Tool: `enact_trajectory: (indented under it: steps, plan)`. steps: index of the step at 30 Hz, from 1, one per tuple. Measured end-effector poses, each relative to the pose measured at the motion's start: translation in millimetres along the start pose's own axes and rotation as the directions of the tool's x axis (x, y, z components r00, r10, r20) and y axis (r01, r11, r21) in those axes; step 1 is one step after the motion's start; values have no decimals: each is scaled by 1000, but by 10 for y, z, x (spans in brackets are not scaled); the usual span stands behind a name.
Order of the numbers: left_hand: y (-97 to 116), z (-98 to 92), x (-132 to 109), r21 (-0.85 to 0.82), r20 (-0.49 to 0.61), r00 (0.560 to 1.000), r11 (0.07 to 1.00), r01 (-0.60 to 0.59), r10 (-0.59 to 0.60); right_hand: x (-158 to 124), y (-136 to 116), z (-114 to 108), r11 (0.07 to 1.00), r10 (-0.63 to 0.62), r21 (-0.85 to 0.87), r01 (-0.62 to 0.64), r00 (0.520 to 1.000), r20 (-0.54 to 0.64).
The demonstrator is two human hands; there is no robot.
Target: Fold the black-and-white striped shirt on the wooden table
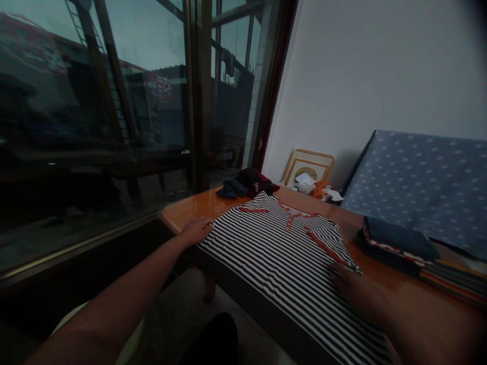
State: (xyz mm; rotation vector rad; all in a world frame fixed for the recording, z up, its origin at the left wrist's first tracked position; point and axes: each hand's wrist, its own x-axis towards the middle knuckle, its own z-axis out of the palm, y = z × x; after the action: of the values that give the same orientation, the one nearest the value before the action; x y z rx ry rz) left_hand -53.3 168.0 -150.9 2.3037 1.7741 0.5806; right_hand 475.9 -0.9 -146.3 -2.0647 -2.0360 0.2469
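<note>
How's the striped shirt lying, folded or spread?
Spread: the striped shirt lies flat on the wooden table, orange-trimmed neckline on top, left hand at its edge, right hand on it.

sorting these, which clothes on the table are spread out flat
The black-and-white striped shirt with orange trim, touched by the left hand and right hand. The dark heap behind it is bunched up, and the stack on the right is folded.
</note>
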Motion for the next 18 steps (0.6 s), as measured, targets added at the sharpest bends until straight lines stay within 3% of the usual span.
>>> enact_trajectory:
  steps: [3, 6, 9, 13, 18]
  plan:
    - [16, 48, -97, 109, -13, 1000, 994, -17, 18, -34, 53, -42, 1000, -22, 18, 21, 999, 42]
    - [-9, 78, -95, 169, -15, 1000, 986, -11, 14, -188, 104, -131, 997, 0, 74, 0, 1000, 0]
    - [-65, 124, -31, 209, -24, 1000, 978, -9, 15, -477, 145, -222, 983, 55, 177, -39, 995, -86]
    - [-132, 195, 77, 234, -18, 1000, 972, -14, 18, -944, 214, -227, 929, 217, 330, -166, 968, -125]
    - [-85, 174, 121, 229, -13, 1000, 973, -19, 22, -1459, 293, -100, 916, 318, 317, -247, 927, -196]
